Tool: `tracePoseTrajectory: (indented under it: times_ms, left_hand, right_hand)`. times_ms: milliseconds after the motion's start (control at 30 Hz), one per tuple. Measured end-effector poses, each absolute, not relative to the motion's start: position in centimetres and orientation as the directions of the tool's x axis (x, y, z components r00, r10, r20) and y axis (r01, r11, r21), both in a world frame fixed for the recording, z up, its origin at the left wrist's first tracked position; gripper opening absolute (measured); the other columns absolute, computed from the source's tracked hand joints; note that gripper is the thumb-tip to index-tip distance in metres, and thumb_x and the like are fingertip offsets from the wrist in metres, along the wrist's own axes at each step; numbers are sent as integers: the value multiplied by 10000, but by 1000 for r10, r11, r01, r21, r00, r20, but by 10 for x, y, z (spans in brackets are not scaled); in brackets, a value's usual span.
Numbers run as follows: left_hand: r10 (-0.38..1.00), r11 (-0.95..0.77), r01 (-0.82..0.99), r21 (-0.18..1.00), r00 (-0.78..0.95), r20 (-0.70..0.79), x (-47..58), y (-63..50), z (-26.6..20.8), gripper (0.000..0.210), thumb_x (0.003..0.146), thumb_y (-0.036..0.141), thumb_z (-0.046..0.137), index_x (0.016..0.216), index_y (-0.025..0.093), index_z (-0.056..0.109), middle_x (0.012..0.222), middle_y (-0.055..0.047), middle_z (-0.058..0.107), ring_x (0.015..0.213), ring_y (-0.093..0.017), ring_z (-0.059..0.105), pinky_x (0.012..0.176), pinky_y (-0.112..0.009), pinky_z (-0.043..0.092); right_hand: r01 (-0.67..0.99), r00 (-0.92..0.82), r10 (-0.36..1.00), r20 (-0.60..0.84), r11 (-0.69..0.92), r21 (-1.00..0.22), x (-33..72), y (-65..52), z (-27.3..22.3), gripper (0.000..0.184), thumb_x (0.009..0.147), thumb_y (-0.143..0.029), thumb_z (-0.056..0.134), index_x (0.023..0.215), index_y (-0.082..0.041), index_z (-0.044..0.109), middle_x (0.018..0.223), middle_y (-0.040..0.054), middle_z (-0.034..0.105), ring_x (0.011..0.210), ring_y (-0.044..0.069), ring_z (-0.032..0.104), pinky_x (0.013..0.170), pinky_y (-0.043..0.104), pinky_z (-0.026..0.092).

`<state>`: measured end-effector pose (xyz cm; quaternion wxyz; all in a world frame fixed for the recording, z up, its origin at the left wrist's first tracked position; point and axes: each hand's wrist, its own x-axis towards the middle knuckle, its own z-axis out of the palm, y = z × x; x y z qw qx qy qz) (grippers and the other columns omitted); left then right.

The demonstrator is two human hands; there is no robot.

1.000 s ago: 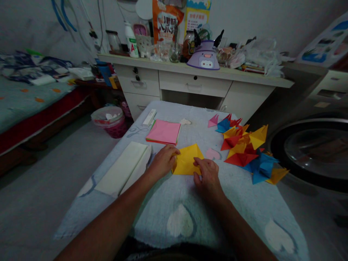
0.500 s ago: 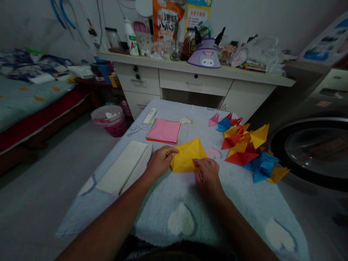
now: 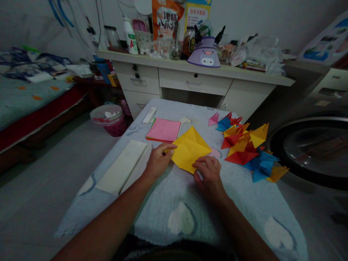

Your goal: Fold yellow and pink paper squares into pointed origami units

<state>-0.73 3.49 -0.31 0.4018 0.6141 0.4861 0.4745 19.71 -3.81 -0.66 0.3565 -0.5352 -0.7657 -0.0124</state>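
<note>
A creased sheet of yellow origami paper [image 3: 190,148] lies turned like a diamond on the cloth-covered table, one corner pointing away from me. At its left corner, my left hand [image 3: 160,159] pinches the paper between thumb and fingers. My right hand [image 3: 208,169] has its curled fingers on the near edge, gripping the paper by its lower right side. Just behind the yellow sheet rests a stack of square coloured paper [image 3: 164,129], pink on top. Folded paper cranes [image 3: 244,152] in red, yellow, blue and pink crowd the table's right side.
A long whitish packet [image 3: 123,165] lies left of my left arm, and a small white box [image 3: 149,115] sits farther back. Beyond the table [image 3: 174,203] stands a white desk [image 3: 195,72] with jars and bags. A pink bin [image 3: 114,125] is at left, a washing machine [image 3: 312,145] at right.
The yellow paper has opened out from a folded-over shape into a wider diamond, its far corner now reaching farther back. Both hands stay at its edges with little shift.
</note>
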Motion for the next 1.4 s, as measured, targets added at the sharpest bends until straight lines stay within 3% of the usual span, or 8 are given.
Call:
tracePoseTrajectory:
  times_ms: [133, 333, 733, 900, 1067, 1200, 1400]
  left_hand:
    - [974, -222, 226, 948, 90, 207, -6, 33, -3, 252, 822, 254, 584, 1023, 171, 712, 1086, -77, 679, 995, -208, 637, 870, -337, 499]
    - [970, -243, 237, 941, 81, 230, -7, 32, -5, 247, 828, 248, 588, 1032, 179, 708, 1076, -64, 667, 987, -197, 631, 828, -310, 500]
    - [952, -305, 340, 890, 107, 286, -9, 32, -7, 239, 829, 217, 570, 1037, 193, 685, 1065, -48, 650, 990, -190, 620, 844, -310, 504]
    - [926, -377, 470, 798, 187, 327, -10, 28, -3, 219, 823, 181, 543, 995, 192, 679, 1002, -33, 638, 958, -173, 613, 874, -301, 483]
    - [914, -405, 558, 724, 256, 314, -11, 25, 4, 203, 829, 174, 518, 947, 183, 682, 915, -30, 634, 815, -153, 614, 751, -269, 488]
    - [905, -421, 589, 689, 325, 275, -10, 23, 6, 195, 835, 179, 526, 953, 176, 682, 830, -17, 658, 698, -133, 598, 665, -247, 456]
    - [836, -495, 559, 665, 514, 191, -8, 17, 8, 184, 844, 159, 519, 916, 167, 688, 853, -31, 694, 745, -141, 622, 683, -246, 446]
  right_hand:
    - [810, -200, 797, 570, 462, -362, 197, -40, -5, 256, 765, -91, 598, 983, -223, 626, 1072, 74, 600, 1080, 267, 480, 943, 471, 368]
    - [773, -211, 788, 579, 496, -394, 199, -39, -4, 190, 783, -69, 585, 914, -205, 612, 1061, 89, 582, 1056, 253, 493, 918, 445, 421]
    - [761, -208, 786, 582, 504, -409, 205, -34, -12, 243, 749, -1, 492, 865, -202, 566, 979, 80, 648, 913, 206, 585, 809, 349, 493]
    - [768, -202, 822, 533, 471, -435, 209, -34, -15, 255, 749, -10, 449, 877, -202, 557, 932, 72, 662, 891, 190, 628, 804, 317, 507]
    - [766, -174, 873, 456, 411, -494, 217, -35, -15, 229, 745, -33, 473, 874, -200, 561, 993, 92, 653, 956, 203, 624, 846, 330, 509]
    - [778, -210, 909, 359, 378, -501, 227, -38, -14, 287, 762, -94, 538, 1028, -199, 560, 1092, 106, 625, 1039, 230, 604, 907, 379, 502]
    - [812, -190, 934, 303, 323, -486, 241, -46, -11, 289, 783, -111, 541, 1058, -201, 544, 1081, 100, 624, 1021, 235, 604, 894, 397, 497]
